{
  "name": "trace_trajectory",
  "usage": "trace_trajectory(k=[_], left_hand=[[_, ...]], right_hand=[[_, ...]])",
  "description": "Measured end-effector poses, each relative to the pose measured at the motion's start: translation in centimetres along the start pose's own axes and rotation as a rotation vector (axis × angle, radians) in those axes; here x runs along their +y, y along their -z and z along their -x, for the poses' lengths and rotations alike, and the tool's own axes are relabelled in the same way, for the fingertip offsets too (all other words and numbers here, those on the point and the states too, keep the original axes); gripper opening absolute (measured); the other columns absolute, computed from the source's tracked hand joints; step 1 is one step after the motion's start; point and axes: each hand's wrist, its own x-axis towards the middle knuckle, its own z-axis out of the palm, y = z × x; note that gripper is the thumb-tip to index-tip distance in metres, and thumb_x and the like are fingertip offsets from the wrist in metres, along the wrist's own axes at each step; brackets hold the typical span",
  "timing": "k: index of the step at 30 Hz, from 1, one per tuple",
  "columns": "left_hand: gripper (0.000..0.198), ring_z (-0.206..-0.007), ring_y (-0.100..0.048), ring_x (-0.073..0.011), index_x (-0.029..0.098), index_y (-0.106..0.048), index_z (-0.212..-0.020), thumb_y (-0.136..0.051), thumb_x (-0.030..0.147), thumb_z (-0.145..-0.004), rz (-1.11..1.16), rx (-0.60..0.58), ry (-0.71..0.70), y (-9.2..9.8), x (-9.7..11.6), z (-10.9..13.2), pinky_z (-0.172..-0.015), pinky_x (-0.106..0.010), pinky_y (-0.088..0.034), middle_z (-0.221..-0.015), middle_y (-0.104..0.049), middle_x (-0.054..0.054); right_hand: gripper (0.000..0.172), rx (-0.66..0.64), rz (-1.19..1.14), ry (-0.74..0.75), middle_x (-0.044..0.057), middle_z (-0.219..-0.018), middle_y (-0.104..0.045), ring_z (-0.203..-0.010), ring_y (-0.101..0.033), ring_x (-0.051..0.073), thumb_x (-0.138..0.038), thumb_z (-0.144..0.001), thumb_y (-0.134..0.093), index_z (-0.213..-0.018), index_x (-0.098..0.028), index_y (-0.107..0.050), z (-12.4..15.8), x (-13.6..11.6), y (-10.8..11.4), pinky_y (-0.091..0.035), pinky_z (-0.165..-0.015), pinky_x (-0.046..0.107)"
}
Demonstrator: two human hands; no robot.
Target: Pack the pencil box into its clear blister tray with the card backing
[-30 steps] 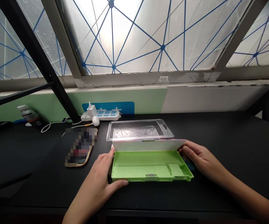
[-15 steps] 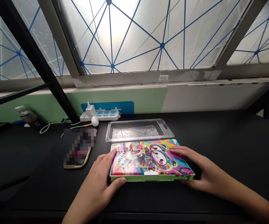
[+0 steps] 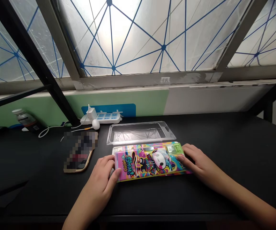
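Observation:
A colourful plastic pencil case with a cartoon figure on its top lies on the black desk. A clear window with a green frame sits near its right end. My left hand grips the left end, the thumb on the top face and the fingers curled round the side. My right hand holds the right end, fingertips on the upper face by the green part. Just behind the case lies a clear plastic package tray.
To the left lies a phone in a tan case, partly blurred out. Behind it are a white power strip with a plug and a white cable. A bottle stands farther left. A black frame bar slants across the left.
The pencil case shows a different face: the "SPORT" picture with a green front edge has given way to one with a green-framed window. Both hands still hold its ends.

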Motion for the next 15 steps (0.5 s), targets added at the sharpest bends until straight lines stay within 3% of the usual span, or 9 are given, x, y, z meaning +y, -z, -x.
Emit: trace_trajectory(k=[3, 8, 11, 15], left_hand=[[0.034, -0.13, -0.054, -0.0301, 0.024, -0.065, -0.115, -0.042, 0.047, -0.105, 0.016, 0.033, 0.013, 0.0, 0.0, -0.1, -0.109, -0.05, -0.048, -0.137, -0.06, -0.012], [0.042, -0.132, -0.055, -0.0296, 0.024, -0.05, -0.143, -0.042, 0.042, -0.106, 0.035, 0.102, 0.042, -0.3, -0.5, 0.0, -0.111, -0.052, -0.047, -0.141, -0.059, -0.013], [0.047, -0.137, -0.051, -0.0299, 0.026, -0.045, -0.15, -0.042, 0.041, -0.106, 0.039, 0.056, 0.019, -0.4, -0.7, 0.3, -0.114, -0.052, -0.043, -0.147, -0.056, -0.012], [0.072, -0.144, -0.044, -0.0342, 0.022, -0.031, -0.16, -0.056, 0.048, -0.098, 0.024, -0.022, 0.059, -0.4, -0.7, 0.5, -0.117, -0.056, -0.038, -0.158, -0.046, -0.015]], right_hand=[[0.039, 0.004, 0.038, -0.019, 0.007, -0.094, -0.065, -0.09, -0.063, 0.027, -0.055, -0.101, -0.044, -0.085, -0.025, -0.062, 0.0, -0.2, -0.3, -0.056, -0.081, 0.046], [0.032, 0.111, 0.037, -0.031, 0.011, -0.114, -0.062, -0.103, -0.065, 0.028, -0.054, -0.098, -0.051, -0.105, -0.025, -0.063, 0.4, 0.1, -0.5, -0.057, -0.084, 0.042], [0.033, 0.196, 0.121, 0.051, 0.013, -0.124, -0.061, -0.112, -0.064, 0.03, -0.048, -0.098, -0.054, -0.12, -0.024, -0.061, 0.4, -0.1, -0.5, -0.055, -0.089, 0.044], [0.022, 0.202, 0.286, 0.244, 0.012, -0.119, -0.067, -0.109, -0.064, 0.029, -0.034, -0.1, -0.052, -0.115, -0.024, -0.064, -0.4, -1.7, -0.7, -0.049, -0.093, 0.048]])
